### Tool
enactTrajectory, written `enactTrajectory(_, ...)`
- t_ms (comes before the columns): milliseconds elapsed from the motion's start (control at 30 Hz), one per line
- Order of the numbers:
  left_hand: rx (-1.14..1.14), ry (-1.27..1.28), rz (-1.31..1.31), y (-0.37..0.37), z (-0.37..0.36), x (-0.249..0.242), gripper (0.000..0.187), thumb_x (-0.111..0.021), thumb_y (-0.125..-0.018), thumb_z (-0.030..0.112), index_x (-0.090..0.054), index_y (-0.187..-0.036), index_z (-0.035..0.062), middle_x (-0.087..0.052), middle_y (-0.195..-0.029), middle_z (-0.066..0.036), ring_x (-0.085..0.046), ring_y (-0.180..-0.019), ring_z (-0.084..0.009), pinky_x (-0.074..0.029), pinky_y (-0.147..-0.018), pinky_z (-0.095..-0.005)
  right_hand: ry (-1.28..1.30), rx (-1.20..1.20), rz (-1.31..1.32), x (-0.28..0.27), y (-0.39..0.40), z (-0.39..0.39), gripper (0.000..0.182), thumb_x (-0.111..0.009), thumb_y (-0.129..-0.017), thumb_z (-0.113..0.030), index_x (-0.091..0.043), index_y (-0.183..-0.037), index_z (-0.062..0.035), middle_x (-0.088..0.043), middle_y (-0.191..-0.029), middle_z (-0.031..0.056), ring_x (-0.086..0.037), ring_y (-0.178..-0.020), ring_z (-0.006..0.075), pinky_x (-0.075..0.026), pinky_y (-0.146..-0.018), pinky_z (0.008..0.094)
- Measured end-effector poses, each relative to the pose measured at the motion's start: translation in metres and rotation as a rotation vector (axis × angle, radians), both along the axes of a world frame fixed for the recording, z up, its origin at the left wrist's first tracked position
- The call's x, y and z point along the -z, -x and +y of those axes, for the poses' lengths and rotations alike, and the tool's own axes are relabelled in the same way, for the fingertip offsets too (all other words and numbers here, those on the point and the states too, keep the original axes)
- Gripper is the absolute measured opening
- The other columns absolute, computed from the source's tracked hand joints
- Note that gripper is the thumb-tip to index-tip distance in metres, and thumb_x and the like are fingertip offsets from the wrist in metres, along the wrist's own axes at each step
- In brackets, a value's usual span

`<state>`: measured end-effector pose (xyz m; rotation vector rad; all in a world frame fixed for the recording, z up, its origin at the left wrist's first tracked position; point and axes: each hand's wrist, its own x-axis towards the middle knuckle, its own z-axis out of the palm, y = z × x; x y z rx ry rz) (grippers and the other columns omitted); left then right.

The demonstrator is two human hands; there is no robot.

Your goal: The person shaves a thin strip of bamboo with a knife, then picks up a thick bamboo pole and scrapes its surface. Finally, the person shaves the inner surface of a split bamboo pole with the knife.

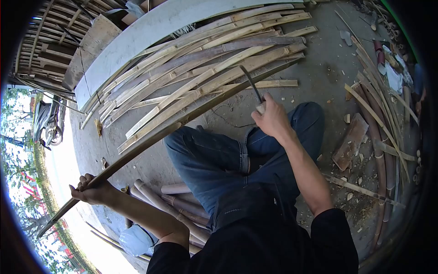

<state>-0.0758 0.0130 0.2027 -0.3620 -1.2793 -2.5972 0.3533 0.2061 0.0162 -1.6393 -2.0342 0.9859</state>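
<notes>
My left hand (93, 189) is closed around a long dark split-bamboo strip (150, 140) near its lower left end. The strip slants up to the right across the view, passing my bent knee, and its far end lies by the other strips. My right hand (273, 118) grips the handle of a knife with a narrow, hooked blade (252, 82). The blade points up and away, its upper part crossing the strip in view; whether it touches cannot be told. Beyond the strip lies a layered row of pale split-bamboo strips (200, 75) on the floor.
Whole bamboo poles (155, 201) lie beside my left side. More poles and thin slats (378, 155) stand to the right, near a brown wooden block (350, 141) and scattered chips. A white curved panel (137, 41) lies behind the strips. A motorbike (50, 118) is outside left.
</notes>
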Motion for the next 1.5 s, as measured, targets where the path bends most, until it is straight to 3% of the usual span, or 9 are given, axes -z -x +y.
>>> enactTrajectory(33,-0.098,0.023,-0.065,-0.021,0.013,-0.007,0.029,-0.065,-0.092,0.029,-0.049,-0.075,0.0136,-0.044,-0.059,-0.001,-0.043,-0.049,-0.0150,-0.035,-0.049,-0.0237,0.089,-0.067,0.087,-0.036,0.039,-0.026,0.053,-0.072,-0.081,-0.018,-0.049,-0.120,0.0092,-0.068,-0.090,0.0271,-0.069,-0.083,0.0407,-0.056,-0.076,0.0464)
enactTrajectory(100,-0.116,0.085,-0.098,-0.022,0.010,-0.008,0.030,-0.067,-0.092,0.032,-0.049,-0.077,0.0130,-0.045,-0.062,-0.003,-0.046,-0.054,-0.0158,-0.039,-0.054,-0.0256,-0.166,-0.200,0.245,-0.054,0.098,-0.076,0.046,-0.077,-0.077,-0.019,-0.050,-0.107,0.0029,-0.066,-0.089,0.0249,-0.068,-0.077,0.0443,-0.057,-0.071,0.0483)
enactTrajectory(167,-0.147,0.115,-0.128,-0.025,0.011,-0.006,0.031,-0.068,-0.092,0.033,-0.049,-0.078,0.0125,-0.045,-0.063,-0.003,-0.047,-0.058,-0.0157,-0.041,-0.057,-0.0272,-0.078,-0.307,0.309,-0.072,0.129,-0.097,0.054,-0.080,-0.075,-0.018,-0.048,-0.113,0.0014,-0.064,-0.087,0.0215,-0.068,-0.076,0.0428,-0.057,-0.069,0.0478)
enactTrajectory(433,-0.162,0.211,-0.202,-0.026,0.003,0.015,0.032,-0.070,-0.093,0.035,-0.053,-0.087,0.0086,-0.048,-0.071,-0.002,-0.050,-0.066,-0.0159,-0.051,-0.073,-0.0385,-0.358,-0.296,0.113,-0.024,0.108,-0.061,0.045,-0.079,-0.074,-0.017,-0.051,-0.109,-0.0056,-0.062,-0.083,0.0174,-0.069,-0.074,0.0386,-0.058,-0.063,0.0468)
enactTrajectory(567,-0.077,0.244,-0.198,-0.061,0.032,0.040,0.027,-0.068,-0.095,0.024,-0.057,-0.105,0.0015,-0.050,-0.085,-0.004,-0.056,-0.083,-0.0212,-0.050,-0.079,-0.0371,-0.339,-0.149,0.022,-0.013,0.087,-0.050,0.044,-0.079,-0.075,-0.019,-0.054,-0.109,-0.0063,-0.064,-0.083,0.0189,-0.070,-0.076,0.0397,-0.057,-0.063,0.0490)
enactTrajectory(1033,-0.059,0.074,-0.110,-0.132,0.098,0.025,0.024,-0.070,-0.095,0.027,-0.057,-0.094,0.0067,-0.055,-0.071,-0.002,-0.056,-0.067,-0.0147,-0.051,-0.067,-0.0298,-0.173,-0.092,-0.061,-0.071,0.063,-0.034,0.045,-0.076,-0.078,-0.017,-0.053,-0.111,0.0013,-0.066,-0.086,0.0262,-0.070,-0.081,0.0425,-0.057,-0.073,0.0493)
enactTrajectory(1167,-0.052,0.034,-0.049,-0.157,0.087,0.009,0.024,-0.070,-0.094,0.028,-0.055,-0.095,0.0096,-0.055,-0.070,0.000,-0.055,-0.064,-0.0105,-0.050,-0.061,-0.0249,-0.246,0.106,-0.239,-0.059,0.020,-0.002,0.041,-0.074,-0.081,-0.015,-0.054,-0.111,0.0025,-0.068,-0.081,0.0243,-0.070,-0.084,0.0391,-0.056,-0.076,0.0475)
enactTrajectory(1333,-0.074,-0.025,-0.061,-0.174,0.088,-0.006,0.025,-0.072,-0.092,0.022,-0.056,-0.095,0.0044,-0.054,-0.071,-0.003,-0.054,-0.065,-0.0145,-0.047,-0.067,-0.0290,-0.251,-0.203,-0.014,-0.105,0.039,-0.057,0.040,-0.073,-0.079,-0.015,-0.056,-0.109,0.0045,-0.068,-0.085,0.0270,-0.070,-0.082,0.0408,-0.056,-0.078,0.0479)
enactTrajectory(1500,-0.003,-0.082,-0.019,-0.177,0.076,-0.004,0.022,-0.073,-0.092,0.021,-0.056,-0.094,0.0082,-0.054,-0.069,-0.001,-0.053,-0.062,-0.0121,-0.047,-0.061,-0.0259,-0.195,0.114,-0.127,-0.045,-0.026,0.017,0.038,-0.071,-0.077,-0.013,-0.059,-0.108,0.0024,-0.068,-0.087,0.0278,-0.067,-0.086,0.0447,-0.055,-0.076,0.0467)
